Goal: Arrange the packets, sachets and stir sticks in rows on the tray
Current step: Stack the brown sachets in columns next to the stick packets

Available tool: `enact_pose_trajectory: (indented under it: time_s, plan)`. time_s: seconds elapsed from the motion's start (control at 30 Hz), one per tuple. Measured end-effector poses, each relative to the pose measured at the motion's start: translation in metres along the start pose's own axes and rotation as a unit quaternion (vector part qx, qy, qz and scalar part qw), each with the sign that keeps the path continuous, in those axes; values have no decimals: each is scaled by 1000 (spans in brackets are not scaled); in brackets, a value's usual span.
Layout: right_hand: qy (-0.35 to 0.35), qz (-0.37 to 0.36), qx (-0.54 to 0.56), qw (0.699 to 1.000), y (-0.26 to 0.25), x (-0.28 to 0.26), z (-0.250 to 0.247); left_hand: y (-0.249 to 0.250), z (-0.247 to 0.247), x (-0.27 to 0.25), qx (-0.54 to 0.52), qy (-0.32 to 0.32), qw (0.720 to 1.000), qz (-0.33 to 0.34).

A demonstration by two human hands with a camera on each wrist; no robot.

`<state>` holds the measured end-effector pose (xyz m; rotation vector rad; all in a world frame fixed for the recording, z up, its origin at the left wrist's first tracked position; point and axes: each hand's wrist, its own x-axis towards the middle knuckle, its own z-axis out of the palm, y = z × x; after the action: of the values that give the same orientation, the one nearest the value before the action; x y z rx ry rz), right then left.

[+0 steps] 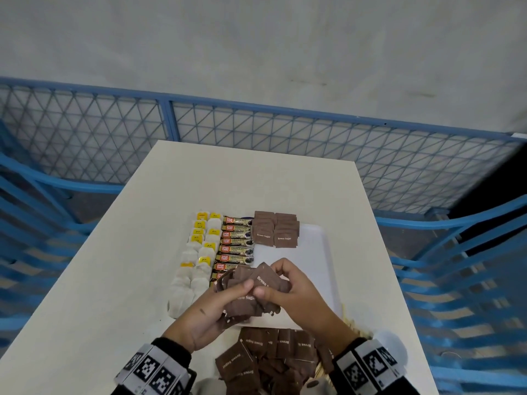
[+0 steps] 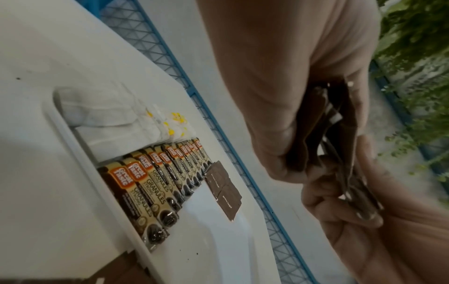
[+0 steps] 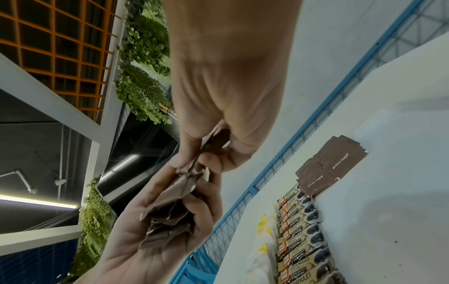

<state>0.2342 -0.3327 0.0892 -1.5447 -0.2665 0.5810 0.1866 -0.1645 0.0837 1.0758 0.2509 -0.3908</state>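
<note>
A white tray (image 1: 319,252) lies on the table. It holds a column of tea bags (image 1: 196,258), a row of coffee granule sticks (image 1: 236,243) and two short columns of brown sugar sachets (image 1: 276,229). Above the tray's near end my left hand (image 1: 208,312) cups a crumpled bunch of brown sugar sachets (image 1: 242,276), fingers curled under it and thumb on top. My right hand (image 1: 291,283) pinches one sachet (image 3: 213,142) at the top of that bunch (image 3: 170,211). A loose pile of sachets (image 1: 271,357) lies near me. Wooden stir sticks (image 1: 352,326) peek out behind my right wrist.
The white table (image 1: 114,280) extends left and far of the tray. A blue mesh railing (image 1: 256,124) runs behind the table's far edge. Blue slatted benches stand on both sides. The tray's right half (image 1: 308,266) is bare.
</note>
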Motion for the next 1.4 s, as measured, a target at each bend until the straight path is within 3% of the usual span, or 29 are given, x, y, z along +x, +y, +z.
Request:
enact_pose_trajectory:
  time_s: [0.17,0.5,0.77,0.93,1.03,1.13,1.27,1.4]
  plan:
    - [13,4,1,1000,-1,0,-1,1,-6,2,-29,46,998,-9]
    - [52,57,70,995,7,4,-5,1,-12,3,-33,75,997,-11]
    - [45,48,57,996,7,11,7,2,-9,3,-48,39,998,2]
    - [109,64,63,990,10,18,-1,3,-15,2,-72,69,995,20]
    - [106,105,106,983,16,22,-12,3,-17,1,-97,68,993,22]
    - [110,138,65,982,30,26,-24,0,-20,3,-119,63,991,14]
    - [192,154,35,969,47,42,-42,-3,-26,5,-135,72,988,12]
    - [221,158,68,960,56,70,-49,-5,-34,7,-129,89,988,11]
